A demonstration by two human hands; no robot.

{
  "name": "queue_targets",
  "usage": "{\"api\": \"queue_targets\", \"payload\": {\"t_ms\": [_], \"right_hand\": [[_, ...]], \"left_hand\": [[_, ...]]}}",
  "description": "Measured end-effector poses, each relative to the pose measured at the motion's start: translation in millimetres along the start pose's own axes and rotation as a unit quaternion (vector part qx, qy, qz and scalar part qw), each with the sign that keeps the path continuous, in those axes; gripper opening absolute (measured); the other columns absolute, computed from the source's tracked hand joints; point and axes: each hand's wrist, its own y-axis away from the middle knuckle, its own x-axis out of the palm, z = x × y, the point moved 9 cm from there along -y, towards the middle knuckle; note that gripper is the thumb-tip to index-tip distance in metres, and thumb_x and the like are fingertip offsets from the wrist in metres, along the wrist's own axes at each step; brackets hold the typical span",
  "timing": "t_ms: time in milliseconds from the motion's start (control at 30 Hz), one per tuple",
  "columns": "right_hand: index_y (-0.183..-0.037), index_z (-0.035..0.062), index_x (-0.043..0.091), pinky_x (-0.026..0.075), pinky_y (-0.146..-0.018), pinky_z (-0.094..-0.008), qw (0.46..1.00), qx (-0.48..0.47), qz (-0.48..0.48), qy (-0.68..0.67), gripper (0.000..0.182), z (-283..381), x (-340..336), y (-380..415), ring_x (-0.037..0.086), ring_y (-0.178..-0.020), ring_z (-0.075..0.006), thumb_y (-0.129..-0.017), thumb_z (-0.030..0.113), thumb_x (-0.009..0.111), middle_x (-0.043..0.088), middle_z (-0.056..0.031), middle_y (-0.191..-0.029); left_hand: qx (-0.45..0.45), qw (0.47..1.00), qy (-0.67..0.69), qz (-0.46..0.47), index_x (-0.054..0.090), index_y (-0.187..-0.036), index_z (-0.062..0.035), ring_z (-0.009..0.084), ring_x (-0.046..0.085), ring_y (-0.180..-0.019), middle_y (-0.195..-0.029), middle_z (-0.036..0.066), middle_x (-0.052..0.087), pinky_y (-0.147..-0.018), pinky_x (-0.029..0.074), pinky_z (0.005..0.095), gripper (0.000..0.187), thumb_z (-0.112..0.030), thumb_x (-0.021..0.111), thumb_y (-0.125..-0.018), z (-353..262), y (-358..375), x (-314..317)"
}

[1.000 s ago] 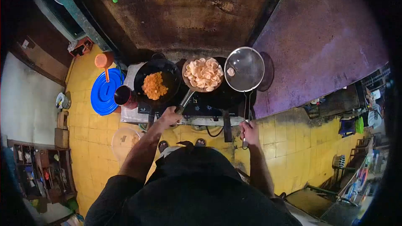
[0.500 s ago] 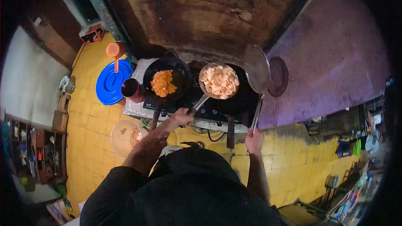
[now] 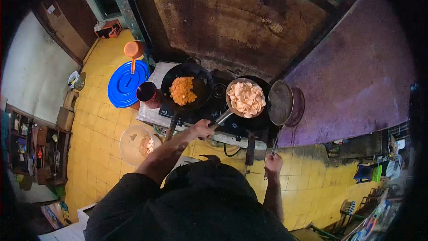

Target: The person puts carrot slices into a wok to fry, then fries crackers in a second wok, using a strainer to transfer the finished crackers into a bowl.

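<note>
My left hand (image 3: 203, 129) is closed round the handle of a strainer (image 3: 223, 117) heaped with pale, curled crackers (image 3: 246, 99). That strainer is over the right wok (image 3: 264, 125), hiding much of its inside. My right hand (image 3: 273, 163) grips the long handle of a second strainer (image 3: 280, 103), a round mesh one held at the right wok's right side; no food shows in it. In the left wok (image 3: 203, 91) lies a pile of orange pieces (image 3: 182, 90) beside dark oil.
Both woks stand on a stove (image 3: 214, 118). Left of it are a dark red cup (image 3: 149, 93), a blue lid (image 3: 122, 85) and an orange dipper (image 3: 134, 49). A clear tub (image 3: 132, 145) with pale pieces is below. A purple wall (image 3: 352, 62) closes the right side.
The view has shifted, so the scene sits lower. The right-hand strainer has swung lower and turned its round face more toward me. The left-hand strainer stays above the right wok with its crackers.
</note>
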Motion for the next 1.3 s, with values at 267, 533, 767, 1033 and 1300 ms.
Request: {"api": "queue_targets", "payload": {"t_ms": [267,533,767,1033,1300], "right_hand": [[-0.079,0.0032,0.061,0.044,-0.049,-0.0357,0.797,0.274,0.157,-0.515,0.014,-124.1,87.2,10.0,0.054,-0.053,-0.0207,-0.075,0.016,0.057,0.058,-0.0073,-0.06],[-0.084,0.0014,0.059,0.033,-0.035,-0.0266,0.76,0.282,0.12,-0.572,0.012,34.9,25.2,52.1,0.046,-0.043,-0.0121,-0.084,0.012,0.053,0.052,-0.004,-0.058],[-0.085,0.004,0.059,0.033,-0.039,-0.0239,0.768,0.192,0.228,-0.567,0.015,147.6,81.3,76.5,0.042,-0.045,-0.0085,-0.086,0.019,0.055,0.046,0.0013,-0.058],[-0.084,0.0014,0.058,0.037,-0.037,-0.0266,0.769,0.242,0.403,-0.434,0.016,293.2,184.5,106.4,0.045,-0.042,-0.0117,-0.085,0.017,0.055,0.047,-0.0022,-0.056],[-0.079,0.0003,0.056,0.036,-0.035,-0.0277,0.787,0.222,0.417,-0.396,0.017,322.0,239.1,110.4,0.043,-0.038,-0.0117,-0.087,0.013,0.049,0.047,-0.0029,-0.053]], "left_hand": [[0.022,0.999,0.018,0.016,0.056,-0.087,0.0018,0.0153,0.057,-0.054,-0.064,0.009,0.058,-0.047,0.046,0.0296,0.024,-0.015,0.064,-0.07,5.0,1.6,-2.8],[0.051,0.995,0.066,0.046,0.057,-0.083,0.0022,0.0152,0.056,-0.052,-0.063,0.008,0.058,-0.045,0.045,0.029,0.024,-0.015,0.066,-0.068,-6.4,58.8,-40.2],[0.085,0.991,0.103,-0.022,0.058,-0.1,-0.0043,0.01,0.052,-0.053,-0.07,0.001,0.056,-0.044,0.041,0.0253,0.037,-0.023,0.07,-0.071,86.0,136.2,-157.9],[-0.003,0.969,0.163,-0.184,0.051,-0.087,-0.0047,0.0101,0.046,-0.048,-0.065,0.003,0.051,-0.039,0.036,0.0244,0.019,-0.01,0.059,-0.071,186.3,217.1,-273.6],[-0.027,0.95,0.238,-0.199,0.049,-0.085,-0.005,0.0117,0.046,-0.046,-0.063,0.004,0.05,-0.038,0.036,0.0244,0.017,-0.009,0.058,-0.071,253.9,207.2,-300.9]]}}
